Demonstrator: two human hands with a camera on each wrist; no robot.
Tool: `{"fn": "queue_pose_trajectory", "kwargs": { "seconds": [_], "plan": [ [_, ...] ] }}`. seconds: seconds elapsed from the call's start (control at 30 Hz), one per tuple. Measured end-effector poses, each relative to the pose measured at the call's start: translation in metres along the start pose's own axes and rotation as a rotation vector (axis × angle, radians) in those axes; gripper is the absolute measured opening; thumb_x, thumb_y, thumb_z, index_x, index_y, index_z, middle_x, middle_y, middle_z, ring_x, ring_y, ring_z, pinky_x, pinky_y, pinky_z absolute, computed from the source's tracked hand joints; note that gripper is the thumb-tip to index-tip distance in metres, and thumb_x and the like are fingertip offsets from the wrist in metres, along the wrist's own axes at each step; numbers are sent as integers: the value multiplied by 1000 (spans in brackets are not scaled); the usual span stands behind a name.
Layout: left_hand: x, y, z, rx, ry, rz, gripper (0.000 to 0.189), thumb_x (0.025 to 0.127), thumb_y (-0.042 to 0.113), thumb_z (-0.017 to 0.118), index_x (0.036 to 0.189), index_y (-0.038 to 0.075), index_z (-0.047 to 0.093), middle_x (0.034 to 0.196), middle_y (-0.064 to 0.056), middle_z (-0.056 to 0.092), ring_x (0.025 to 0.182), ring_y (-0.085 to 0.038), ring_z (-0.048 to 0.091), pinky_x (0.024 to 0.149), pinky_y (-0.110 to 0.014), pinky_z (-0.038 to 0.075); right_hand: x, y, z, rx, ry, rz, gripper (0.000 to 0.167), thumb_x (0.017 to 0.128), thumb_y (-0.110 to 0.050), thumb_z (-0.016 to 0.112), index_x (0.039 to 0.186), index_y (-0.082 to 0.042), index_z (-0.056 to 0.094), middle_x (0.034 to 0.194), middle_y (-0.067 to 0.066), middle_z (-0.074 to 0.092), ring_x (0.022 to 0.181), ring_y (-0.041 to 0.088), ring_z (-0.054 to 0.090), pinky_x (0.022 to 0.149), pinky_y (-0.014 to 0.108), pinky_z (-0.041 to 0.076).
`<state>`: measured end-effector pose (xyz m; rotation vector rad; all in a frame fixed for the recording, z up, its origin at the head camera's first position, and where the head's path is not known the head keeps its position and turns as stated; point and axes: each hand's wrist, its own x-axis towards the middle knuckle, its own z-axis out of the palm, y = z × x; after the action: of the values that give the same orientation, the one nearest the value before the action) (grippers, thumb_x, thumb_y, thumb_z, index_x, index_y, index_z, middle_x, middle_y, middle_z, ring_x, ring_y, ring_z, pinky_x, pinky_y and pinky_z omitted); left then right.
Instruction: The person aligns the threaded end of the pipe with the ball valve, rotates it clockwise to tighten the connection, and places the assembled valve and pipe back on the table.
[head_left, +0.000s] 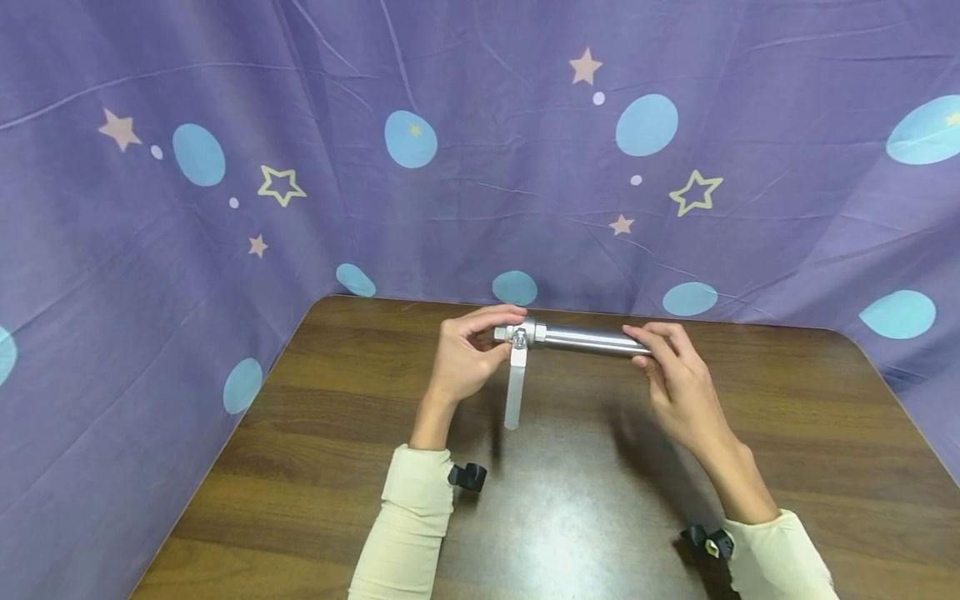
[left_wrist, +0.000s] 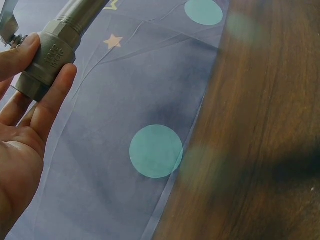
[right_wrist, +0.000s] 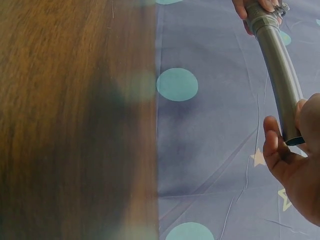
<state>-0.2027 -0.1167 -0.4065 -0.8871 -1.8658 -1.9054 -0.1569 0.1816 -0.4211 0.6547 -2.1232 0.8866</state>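
A steel ball valve (head_left: pixel 529 332) with a flat lever handle (head_left: pixel 515 392) is joined to a shiny metal pipe (head_left: pixel 588 340). Both are held up level above the table. The left hand (head_left: pixel 468 354) grips the valve body, thumb on the near side and fingers on the far side; raised lettering shows on the valve (left_wrist: pixel 52 55) in the left wrist view. At the pipe's other end, the right hand (head_left: pixel 678 379) pinches it between thumb and fingers. The lever hangs toward the person. In the right wrist view the pipe (right_wrist: pixel 280 75) ends in an open rim near the palm.
A brown wooden table (head_left: pixel 315 500) with rounded far corners lies below. Behind and to the sides hangs a purple curtain (head_left: pixel 480 225) with stars and blue ovals. Black camera mounts (head_left: pixel 468 477) are worn at both wrists, over light sleeves.
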Motion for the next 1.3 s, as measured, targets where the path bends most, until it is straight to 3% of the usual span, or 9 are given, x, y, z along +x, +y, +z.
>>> {"fn": "queue_pose_trajectory", "kwargs": {
  "seconds": [0.1,0.33,0.53,0.63,1.03,1.3],
  "plan": [
    [0,0,0,4,4,5,36,75,-25,67,108,-14,76,121,-32,75,115,-8,73,91,-21,65,0,0,-1,16,-15,8,52,88,15,74,137,-3,71,124,22,66,103,26,62,87,13,45],
    [0,0,0,11,10,0,35,75,-24,68,108,-14,76,121,-31,75,115,-9,74,94,-31,67,-2,-1,-1,31,-39,18,60,81,14,82,136,4,61,132,28,53,76,6,45,64,10,39],
    [0,0,0,-3,10,-9,36,75,-24,67,108,-15,76,121,-33,74,115,-7,73,92,-21,65,-2,0,-1,-6,-35,28,46,83,18,77,124,9,57,127,30,53,81,16,49,69,11,39],
    [0,0,0,-4,8,-7,36,75,-25,66,108,-15,75,121,-34,74,115,-6,73,90,-19,65,-2,0,-1,-8,-25,27,45,82,19,77,121,8,58,125,29,55,82,13,48,69,10,39],
    [0,0,0,-10,6,-9,36,75,-25,66,108,-16,75,121,-34,74,115,-7,73,92,-20,64,-2,0,1,8,7,6,49,81,20,79,125,3,67,125,22,64,89,13,52,71,12,43],
    [0,-2,-1,-1,2,-3,36,75,-25,66,108,-15,76,120,-33,75,115,-7,73,90,-21,65,-1,0,0,22,-19,18,45,87,13,78,129,3,69,125,22,67,107,28,63,89,13,45]
  ]
}}
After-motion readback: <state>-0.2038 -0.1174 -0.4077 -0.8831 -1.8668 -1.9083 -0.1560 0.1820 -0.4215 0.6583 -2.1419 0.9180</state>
